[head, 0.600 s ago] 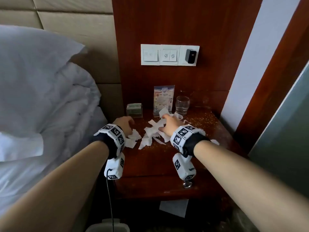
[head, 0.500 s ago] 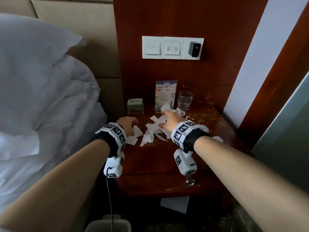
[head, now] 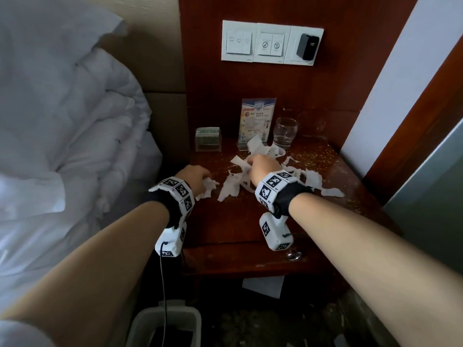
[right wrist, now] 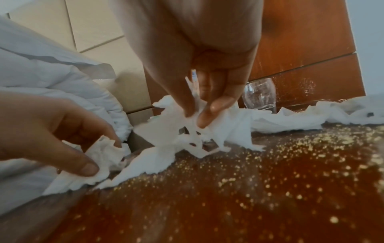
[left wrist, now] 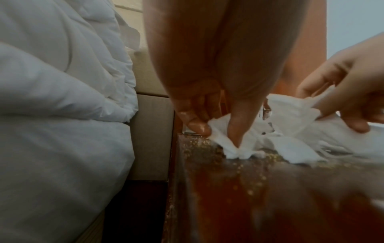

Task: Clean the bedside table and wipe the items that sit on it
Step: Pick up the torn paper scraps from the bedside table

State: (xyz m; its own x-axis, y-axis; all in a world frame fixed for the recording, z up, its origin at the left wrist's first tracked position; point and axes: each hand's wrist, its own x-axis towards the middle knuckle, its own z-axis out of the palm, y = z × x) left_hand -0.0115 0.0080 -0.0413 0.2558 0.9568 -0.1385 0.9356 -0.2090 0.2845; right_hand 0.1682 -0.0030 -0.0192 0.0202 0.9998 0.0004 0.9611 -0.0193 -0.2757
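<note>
Reddish wood makes up the bedside surface (head: 250,221), dusted with yellow crumbs (right wrist: 270,164) and littered with torn white tissue scraps (head: 233,189).

Left hand (head: 194,175): its fingers (left wrist: 199,126) and thumb are curled and pinched on a crumpled tissue piece (left wrist: 232,144) that touches the wood at the surface's left edge, right under the fingertips.

Right hand (head: 263,166): its fingers (right wrist: 207,118) and thumb are closed together in a pinch on a larger torn tissue sheet (right wrist: 187,136), which hangs from the fingertips down to the wood and spreads out beneath them. More scraps trail away to the right of these fingers, some lying under the wrist.

Crumbs lie thickest on the near side of the right fingers and off to their right.

Just beyond the right fingers stands an upright leaflet holder (head: 258,121), its foot partly covered by tissue, with a clear drinking glass (head: 285,132) beside it on the right. Beyond the left fingers sits a small clear card box (head: 208,140).

Further out, a white switch panel (head: 271,42) is fixed on the wooden wall panel above. A white duvet (head: 75,121) on the bed lies left of the left hand, and a grey bin (head: 165,324) stands on the floor below.
</note>
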